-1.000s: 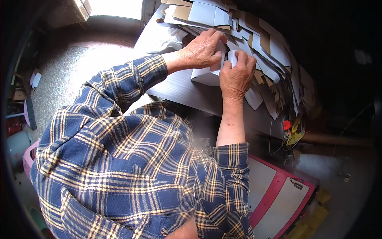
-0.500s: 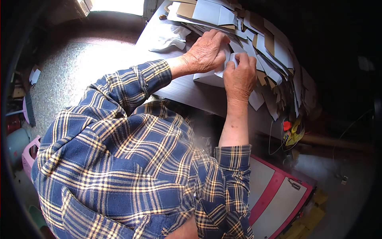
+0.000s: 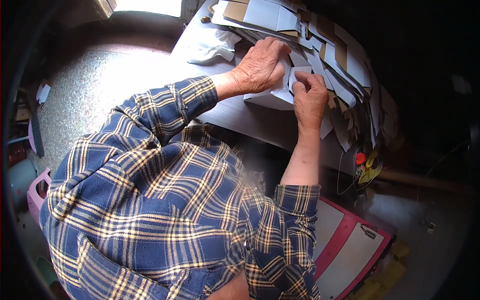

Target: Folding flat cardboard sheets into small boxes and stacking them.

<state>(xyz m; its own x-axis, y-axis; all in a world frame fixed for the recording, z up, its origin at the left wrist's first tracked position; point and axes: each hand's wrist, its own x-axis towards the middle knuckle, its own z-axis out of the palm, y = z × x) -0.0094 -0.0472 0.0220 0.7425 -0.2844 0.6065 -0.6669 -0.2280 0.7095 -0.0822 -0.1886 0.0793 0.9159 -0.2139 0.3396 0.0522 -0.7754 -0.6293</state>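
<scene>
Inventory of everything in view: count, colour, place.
table: 1, pale grey, upper centre
box: 1, white, on table
cardboard pieces: many, white and brown, heaped on table
crumpled material: 1, white, table's left side
small rounded object: 1, brown, table's far left
floor: 1, speckled grey, left
plastic item: 1, pink, left edge
panel: 1, white and pink-red, lower right
bundle: 1, yellow and red, right
dark rims: unreadable
plaid shirt: 1, navy and cream, centre
left hand: 1, bare, at box
right hand: 1, bare, at box

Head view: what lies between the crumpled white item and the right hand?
In the head view, the left hand and part of the white box.
</scene>
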